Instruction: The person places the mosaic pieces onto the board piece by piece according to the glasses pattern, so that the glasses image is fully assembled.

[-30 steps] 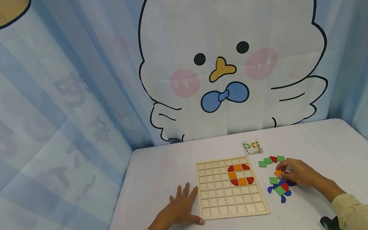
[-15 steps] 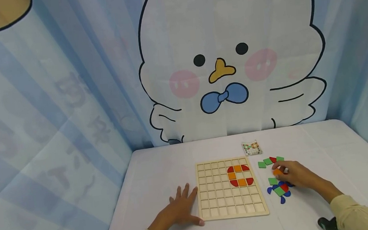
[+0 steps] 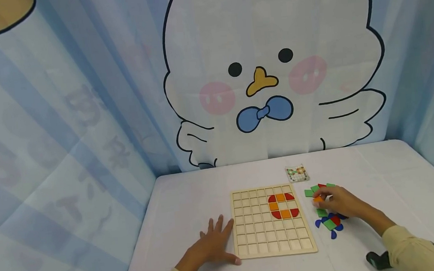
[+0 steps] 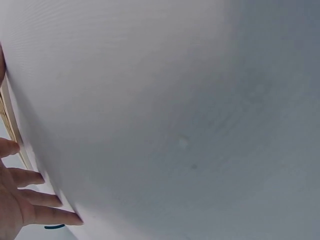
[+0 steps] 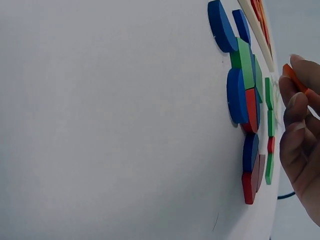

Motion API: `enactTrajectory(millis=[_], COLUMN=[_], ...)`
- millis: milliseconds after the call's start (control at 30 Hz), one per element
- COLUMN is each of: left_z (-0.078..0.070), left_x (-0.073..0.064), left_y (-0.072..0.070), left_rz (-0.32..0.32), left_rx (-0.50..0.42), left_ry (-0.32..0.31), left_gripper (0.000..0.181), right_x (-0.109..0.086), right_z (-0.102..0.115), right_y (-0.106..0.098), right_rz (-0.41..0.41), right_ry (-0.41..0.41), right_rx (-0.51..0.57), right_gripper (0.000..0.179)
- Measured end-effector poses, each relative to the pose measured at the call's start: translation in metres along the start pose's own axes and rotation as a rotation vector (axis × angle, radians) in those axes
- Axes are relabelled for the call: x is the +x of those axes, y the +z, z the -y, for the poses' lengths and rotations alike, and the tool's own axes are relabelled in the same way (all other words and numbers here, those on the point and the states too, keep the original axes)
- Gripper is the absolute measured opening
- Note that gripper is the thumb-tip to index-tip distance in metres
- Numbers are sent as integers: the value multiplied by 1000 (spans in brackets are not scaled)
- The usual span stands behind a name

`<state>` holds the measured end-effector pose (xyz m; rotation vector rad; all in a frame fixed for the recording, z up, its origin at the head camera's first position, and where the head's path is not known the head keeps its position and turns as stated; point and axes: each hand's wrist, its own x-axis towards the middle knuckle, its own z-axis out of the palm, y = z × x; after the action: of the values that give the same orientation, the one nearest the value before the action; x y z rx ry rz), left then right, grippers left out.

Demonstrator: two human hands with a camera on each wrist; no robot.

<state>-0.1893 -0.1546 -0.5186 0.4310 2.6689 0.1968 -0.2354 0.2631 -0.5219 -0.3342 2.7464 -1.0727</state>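
My right hand (image 3: 339, 201) pinches an orange tile (image 3: 317, 199) between thumb and fingers, just right of the wooden grid board (image 3: 252, 226). In the right wrist view the same orange tile (image 5: 295, 78) sticks out from the fingertips. Spread out flat, my left hand (image 3: 212, 244) rests on the table with fingers and thumb at the board's left edge; its fingers (image 4: 45, 199) show straight in the left wrist view. On the board's upper right, red quarter-round tiles (image 3: 276, 214) and orange square tiles (image 3: 274, 206) form a C-shaped ring.
Below my right hand lies a loose pile of blue round-edged tiles (image 3: 334, 235), green tiles (image 3: 329, 224) and a red tile (image 3: 335, 220). More green tiles (image 3: 309, 193) lie above it. A small pattern card (image 3: 297, 174) lies behind the board. A dark object (image 3: 378, 261) is beside the right sleeve.
My right hand has lifted the orange tile from among the loose pieces and moved left toward the board with it. My left hand stays in place.
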Motion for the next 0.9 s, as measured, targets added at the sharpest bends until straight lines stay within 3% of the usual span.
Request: enactTrajectory(millis=[200,400,900], left_z=[-1,-3,-3], left_x=[-2,-4,-1], left_y=[-2,-5,-3], left_rz=[-5,-6,-8], left_rx=[-5,-8,-13], left_ry=[7,4,-13], left_gripper=[117,117,118], right_x=[4,6,22], right_z=[5,7,15], right_y=[1,4,18], right_rz=[81,120,73], right_ry=[0,-42,-62], right_rx=[126,146,161], right_gripper=[36,38,27])
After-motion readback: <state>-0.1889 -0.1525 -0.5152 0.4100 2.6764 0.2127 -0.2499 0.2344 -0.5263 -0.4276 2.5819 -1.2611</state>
